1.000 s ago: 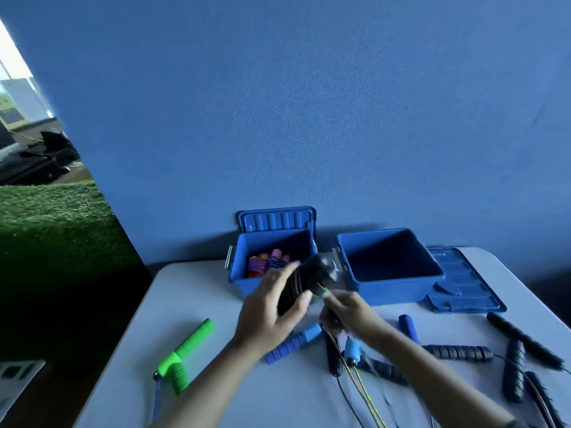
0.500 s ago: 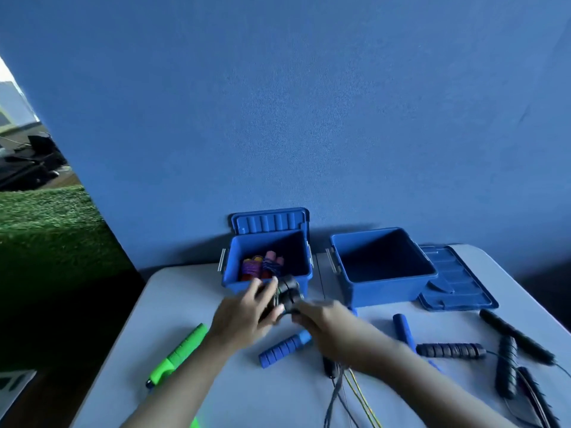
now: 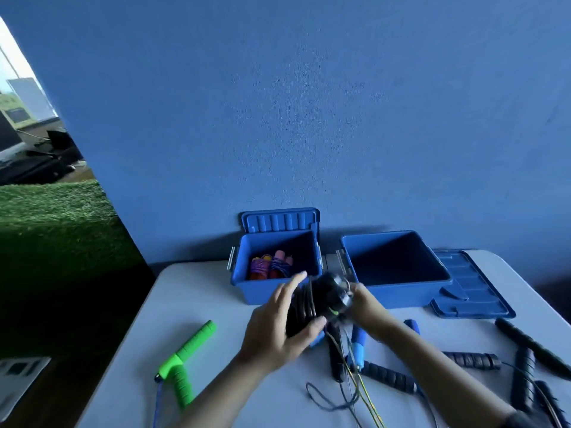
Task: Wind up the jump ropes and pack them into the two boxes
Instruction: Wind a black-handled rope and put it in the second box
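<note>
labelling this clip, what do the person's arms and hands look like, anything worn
Both forearms are bare, with no sleeves in view. The left hand and right hand wear no gloves, and no rings show. A dark band, perhaps a watch, sits at the right arm's frame edge.

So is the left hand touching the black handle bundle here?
Touching. The head view shows the left hand with thumb and fingers wrapped around the black handle bundle; the right hand grips its other end.

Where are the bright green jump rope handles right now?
In the head view, the green handles lie on the white table, left of the left hand and nearer the camera than the small blue box.
</note>
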Demonstrator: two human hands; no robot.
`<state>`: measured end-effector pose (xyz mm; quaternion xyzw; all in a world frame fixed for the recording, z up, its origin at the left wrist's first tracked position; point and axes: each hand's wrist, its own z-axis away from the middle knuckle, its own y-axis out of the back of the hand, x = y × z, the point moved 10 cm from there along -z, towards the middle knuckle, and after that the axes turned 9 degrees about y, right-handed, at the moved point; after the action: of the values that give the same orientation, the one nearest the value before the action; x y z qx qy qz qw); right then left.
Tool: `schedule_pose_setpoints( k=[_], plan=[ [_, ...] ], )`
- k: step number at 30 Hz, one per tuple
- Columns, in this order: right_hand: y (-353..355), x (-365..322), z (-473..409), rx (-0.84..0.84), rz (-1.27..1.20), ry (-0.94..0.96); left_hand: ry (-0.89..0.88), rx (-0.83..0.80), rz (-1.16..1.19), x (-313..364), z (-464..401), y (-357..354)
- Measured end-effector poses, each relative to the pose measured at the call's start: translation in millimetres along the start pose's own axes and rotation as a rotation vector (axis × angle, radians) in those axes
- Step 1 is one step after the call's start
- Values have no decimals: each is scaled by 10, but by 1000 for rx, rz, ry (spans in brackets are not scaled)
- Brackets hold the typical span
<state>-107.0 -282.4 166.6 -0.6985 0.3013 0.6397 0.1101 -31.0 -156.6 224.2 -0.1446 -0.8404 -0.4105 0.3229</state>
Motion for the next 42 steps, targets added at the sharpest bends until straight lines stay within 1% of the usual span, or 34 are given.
schedule_pose_setpoints(
  k=[2,5,7,9,10,11,13,14,16,18,19,21,24,26,28,30,31,33,35,36,38,39,41,42],
  plan=[
    [-182,63,103,13,-80,-87,0,117,10,10,-103,148],
    [-478,111,281,-22,-107,-178,103,337,-42,-113,-273,425],
    [-705,108,444,-97,-28,-226,241,462,-102,-289,-344,606],
    [-882,30,580,-172,107,-208,404,509,-172,-509,-406,737],
    [-922,-66,609,-185,199,-162,434,488,-243,-580,-434,751],
    [-926,-172,611,-187,307,-81,417,433,-334,-624,-459,710],
    [-851,-420,553,-174,531,107,320,280,-508,-725,-429,502],
    [-779,-505,509,-166,618,166,268,186,-560,-790,-367,357],
    [-598,-544,404,-160,743,204,137,-14,-604,-860,-168,30],
    [-472,-488,316,-199,808,218,-43,-197,-600,-768,101,-296],
    [-427,-435,287,-226,809,217,-122,-258,-599,-693,222,-421],
    [-341,-329,258,-263,793,214,-203,-323,-570,-569,382,-566],
    [-159,-256,227,-238,858,249,-217,-336,-448,-483,433,-569],
    [-31,-234,196,-192,928,287,-194,-306,-386,-475,390,-488],
    [26,-229,172,-175,983,319,-175,-311,-351,-437,356,-455],
    [9,-214,146,-203,974,328,-228,-341,-352,-327,383,-487],
    [2,-216,126,-214,945,325,-239,-353,-341,-268,398,-498],
    [13,-261,92,-195,823,346,-147,-319,-266,-214,380,-441],
    [49,-357,64,-120,672,394,-54,-254,-193,-194,336,-345],
    [66,-381,49,-94,575,387,-54,-239,-173,-166,323,-317],
    [86,-300,13,-97,388,249,-80,-235,-136,-109,303,-276],
    [61,-240,13,-137,323,171,-90,-238,-122,-102,295,-264],
    [-6,-138,12,-218,275,73,-104,-249,-93,-108,298,-255],
    [-21,-90,1,-234,253,58,-106,-251,-76,-112,304,-255]
  ],
)
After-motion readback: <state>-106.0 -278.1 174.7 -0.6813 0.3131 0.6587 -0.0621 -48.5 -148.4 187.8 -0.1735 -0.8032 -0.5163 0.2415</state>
